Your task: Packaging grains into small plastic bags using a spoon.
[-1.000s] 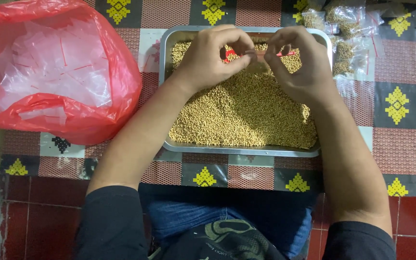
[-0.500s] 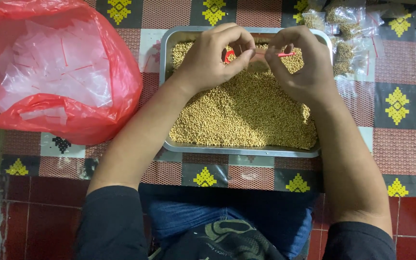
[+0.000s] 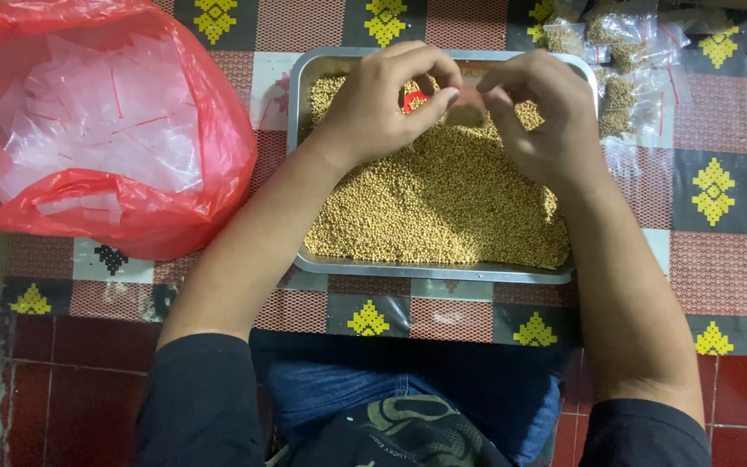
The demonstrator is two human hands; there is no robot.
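- Steel tray [image 3: 430, 270], shallow and rectangular, lies on a patterned cloth [image 3: 719, 251] of red, white and dark squares with yellow motifs; the cloth covers the floor, whose red tiles [image 3: 71, 363] show at the near edge.
- Yellowish grain [image 3: 443, 199] fills most of the tray, heaped toward the near and right sides, with bare metal showing in the far left corner.
- Left hand [image 3: 382, 108] hovers over the far part of the tray, its fingers curled in and the thumb meeting the fingertips in a pinch.
- Right hand [image 3: 538, 108] is just beside it, also curled, fingertips pressed toward those of the left hand.
- Between the two hands sits a small clear bag [image 3: 467, 111] with a red strip at its mouth, pinched from both sides above the grain; how much it holds cannot be told.
- Red plastic sack [image 3: 105, 130] lies well to the left of the tray, its mouth open, stuffed with empty small clear bags [image 3: 97, 121] with red strips.
- Filled packets [image 3: 624, 60] of the same grain are piled just beyond the tray's far right corner, touching its rim.
- Dark sleeves [image 3: 201, 406] cover both upper arms, forearms are bare, and blue jeans [image 3: 322, 389] show below the tray.
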